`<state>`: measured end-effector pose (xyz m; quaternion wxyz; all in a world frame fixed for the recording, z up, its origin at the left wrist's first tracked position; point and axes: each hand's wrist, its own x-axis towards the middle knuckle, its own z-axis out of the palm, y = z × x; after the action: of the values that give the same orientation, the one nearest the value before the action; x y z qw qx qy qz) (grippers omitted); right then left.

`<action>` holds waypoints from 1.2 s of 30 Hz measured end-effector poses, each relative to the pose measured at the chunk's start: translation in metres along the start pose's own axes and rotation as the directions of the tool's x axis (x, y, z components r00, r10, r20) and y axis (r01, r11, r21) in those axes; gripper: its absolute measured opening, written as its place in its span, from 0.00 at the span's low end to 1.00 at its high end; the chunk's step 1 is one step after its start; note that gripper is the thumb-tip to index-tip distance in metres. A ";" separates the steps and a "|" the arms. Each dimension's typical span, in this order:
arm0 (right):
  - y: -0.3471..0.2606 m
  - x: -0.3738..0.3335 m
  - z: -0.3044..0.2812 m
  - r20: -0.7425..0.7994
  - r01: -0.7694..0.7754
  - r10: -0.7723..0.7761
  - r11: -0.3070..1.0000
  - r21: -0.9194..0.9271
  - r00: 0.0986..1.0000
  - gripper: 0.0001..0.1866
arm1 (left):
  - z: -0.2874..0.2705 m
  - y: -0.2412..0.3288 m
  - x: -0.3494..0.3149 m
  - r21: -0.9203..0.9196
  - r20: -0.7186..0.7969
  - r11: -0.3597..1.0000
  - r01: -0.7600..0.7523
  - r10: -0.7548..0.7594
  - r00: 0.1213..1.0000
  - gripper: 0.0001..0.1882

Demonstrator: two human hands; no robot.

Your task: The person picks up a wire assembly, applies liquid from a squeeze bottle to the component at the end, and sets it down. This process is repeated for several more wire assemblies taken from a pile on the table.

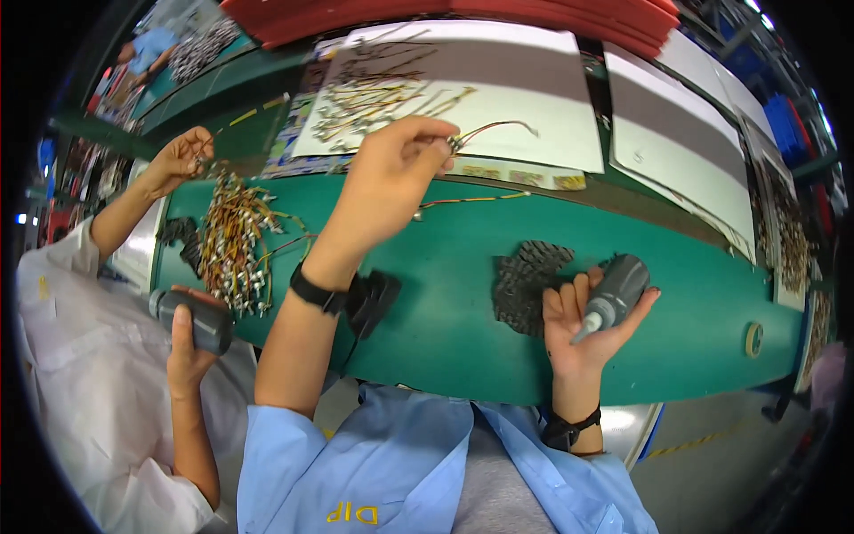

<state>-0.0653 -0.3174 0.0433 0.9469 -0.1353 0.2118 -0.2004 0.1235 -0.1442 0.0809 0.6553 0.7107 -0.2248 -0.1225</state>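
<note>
My left hand is raised over the near edge of a white board. Its thumb and fingers pinch a small wired component, whose thin red and dark leads trail off to the right. A dark grey squeeze bottle with a pale nozzle rests in my right hand, palm up, thumb to the right of it. The nozzle tilts down to the left. Beside that hand lies a crumpled black patterned cloth. Another wired component lies on the green table below the board.
Several wired components lie in rows on the board's left part. A heap of them sits at the left, between a co-worker's hands; one holds a similar bottle. A black object, a tape roll and red trays surround my arms.
</note>
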 end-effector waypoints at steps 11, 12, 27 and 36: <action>0.003 0.003 0.022 0.714 0.729 -0.408 0.651 -0.209 0.569 0.44 | 0.060 0.031 -0.070 -0.388 0.019 0.914 0.119 -0.121 0.992 0.11; 0.003 0.003 0.022 0.737 0.732 -0.378 0.642 -0.227 0.560 0.46 | 0.061 0.033 -0.073 -0.394 0.022 0.911 0.125 -0.126 0.992 0.11; -0.012 0.007 0.020 0.869 0.786 -0.085 0.476 -0.395 0.488 0.34 | 0.065 0.032 -0.081 -0.472 0.044 0.876 0.100 -0.089 0.995 0.12; -0.001 0.008 0.021 0.849 0.816 -0.187 0.438 -0.378 0.494 0.35 | 0.063 0.029 -0.080 -0.481 0.047 0.874 0.066 -0.050 0.998 0.12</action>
<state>-0.0497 -0.3182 0.0598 0.6760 -0.6412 -0.1603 -0.3259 0.0198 -0.1625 0.0931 0.8037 0.5295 -0.1768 -0.2060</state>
